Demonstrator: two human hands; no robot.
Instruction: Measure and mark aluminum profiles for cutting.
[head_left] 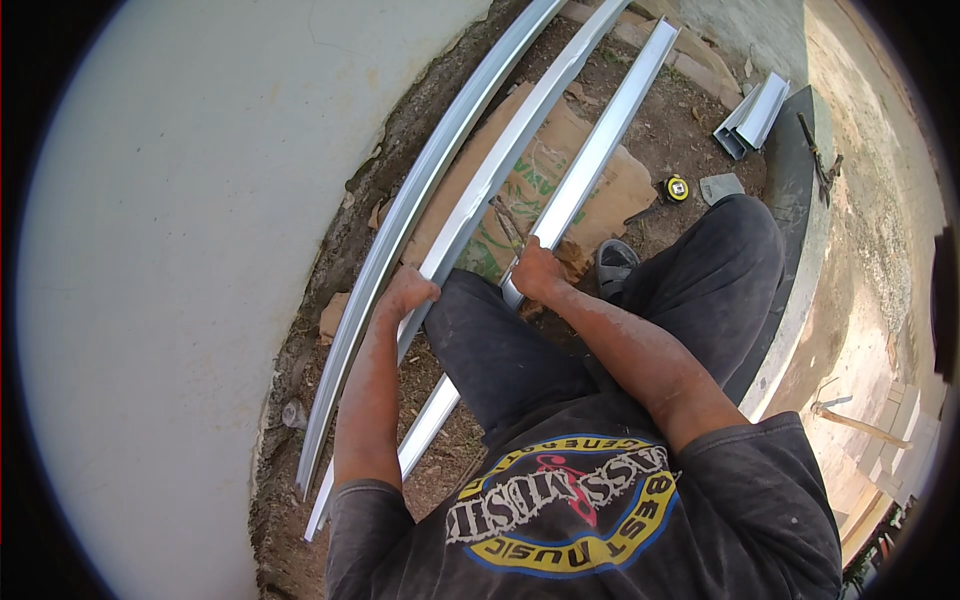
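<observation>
Three long silvery metal channels lie side by side, slanting from the far right toward me on the left. My left hand is closed round the middle metal channel, beside my bent knee. The left metal channel runs just past that hand, along the wall side. My right hand is closed on the edge of the right metal channel, which passes under my leg. A thin dark tool shows just beyond my right fingers; whether they hold it I cannot tell.
A flattened brown paper sack lies on the dirt beneath the channels. A tape measure, a grey flat piece and short channel offcuts lie right. Dark-handled pliers rest on the ledge; a hammer lies beyond. A white wall stands left.
</observation>
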